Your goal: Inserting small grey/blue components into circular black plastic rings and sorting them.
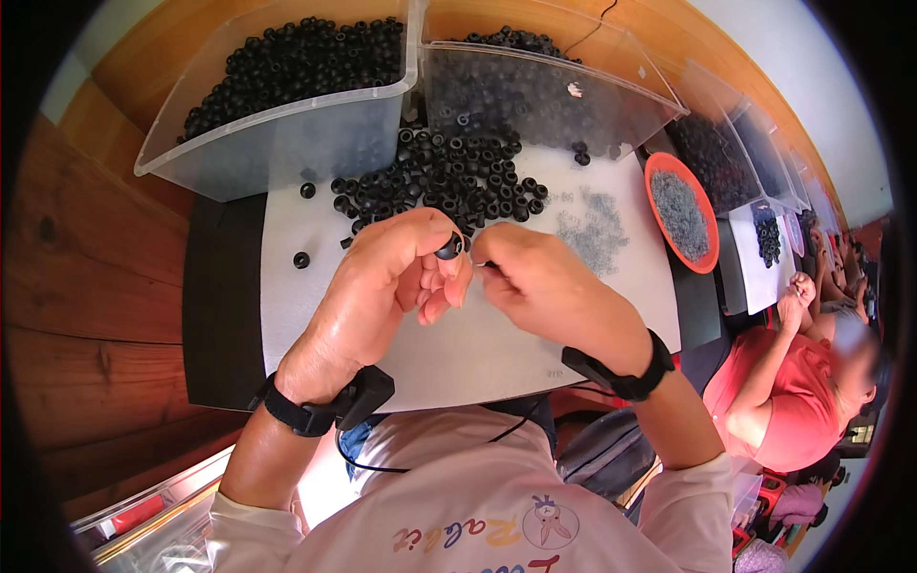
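Observation:
Over the white work mat (458, 358), my left hand (387, 263) pinches a round black ring-shaped part (449, 246) between thumb and forefinger, its other fingers curled below. Close on its right, my right hand (544, 277) is closed, thumb against the fingers. A sliver of something dark shows at its fingertips, too small to name. Just beyond both hands spreads a heap of the same black parts (449, 172). Small clear pieces (592, 229) lie scattered on the mat to the right of the heap.
Two clear plastic bins, one at far left (287, 143) and one at far centre (554, 72), hold many black parts. An orange bowl (709, 260) of small greyish pieces stands right. Further right, a co-worker in a coral shirt (802, 401) sits at a similar table. Both my wrists wear black bands.

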Available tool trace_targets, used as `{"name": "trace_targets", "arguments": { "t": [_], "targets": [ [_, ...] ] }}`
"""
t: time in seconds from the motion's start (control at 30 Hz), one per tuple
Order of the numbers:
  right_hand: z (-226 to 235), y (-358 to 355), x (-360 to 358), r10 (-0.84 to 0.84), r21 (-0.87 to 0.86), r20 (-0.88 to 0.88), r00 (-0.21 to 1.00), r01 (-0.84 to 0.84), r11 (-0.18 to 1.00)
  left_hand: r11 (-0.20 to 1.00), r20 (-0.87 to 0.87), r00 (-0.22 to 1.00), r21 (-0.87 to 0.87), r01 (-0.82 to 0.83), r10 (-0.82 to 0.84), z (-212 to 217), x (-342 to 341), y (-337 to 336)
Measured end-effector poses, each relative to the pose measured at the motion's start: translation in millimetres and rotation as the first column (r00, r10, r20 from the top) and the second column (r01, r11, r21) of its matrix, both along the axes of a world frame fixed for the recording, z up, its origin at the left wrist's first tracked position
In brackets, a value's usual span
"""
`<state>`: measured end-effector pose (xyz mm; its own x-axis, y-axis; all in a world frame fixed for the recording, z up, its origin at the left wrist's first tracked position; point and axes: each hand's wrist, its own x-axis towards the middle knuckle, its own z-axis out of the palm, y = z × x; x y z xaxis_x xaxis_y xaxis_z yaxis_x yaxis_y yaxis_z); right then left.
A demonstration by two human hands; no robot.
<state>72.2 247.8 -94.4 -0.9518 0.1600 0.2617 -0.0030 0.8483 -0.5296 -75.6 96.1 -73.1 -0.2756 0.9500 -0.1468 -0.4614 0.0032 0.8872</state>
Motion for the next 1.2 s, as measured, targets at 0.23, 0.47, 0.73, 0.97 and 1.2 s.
{"name": "trace_targets", "arguments": {
  "t": [0.23, 0.47, 0.73, 0.97, 1.2],
  "targets": [
    [54, -13, 29, -0.157, -0.677, 0.070, 0.985, 0.163, 0.718, 0.999, -0.046, 0.999, -0.033, 0.018, -0.019, 1, 5, 2],
    [46, -13, 38, -0.114, -0.196, -0.300, 0.947, 0.056, 0.979, 0.997, -0.139, 0.988, -0.056, 0.055, -0.062, 10, 12, 3],
    [38, -14, 43, -0.010, 0.112, -0.438, 0.899, 0.066, 0.991, 0.989, -0.140, 0.983, -0.105, 0.100, -0.115, 17, 23, 2],
    [38, -12, 47, 0.022, 0.187, -0.479, 0.877, 0.077, 0.979, 0.981, -0.141, 0.975, -0.118, 0.154, -0.170, 17, 26, 4],
    [35, -14, 44, 0.017, 0.189, -0.485, 0.874, 0.086, 0.978, 0.979, -0.204, 0.961, -0.113, 0.168, -0.188, 15, 28, 6]
  ]
}}
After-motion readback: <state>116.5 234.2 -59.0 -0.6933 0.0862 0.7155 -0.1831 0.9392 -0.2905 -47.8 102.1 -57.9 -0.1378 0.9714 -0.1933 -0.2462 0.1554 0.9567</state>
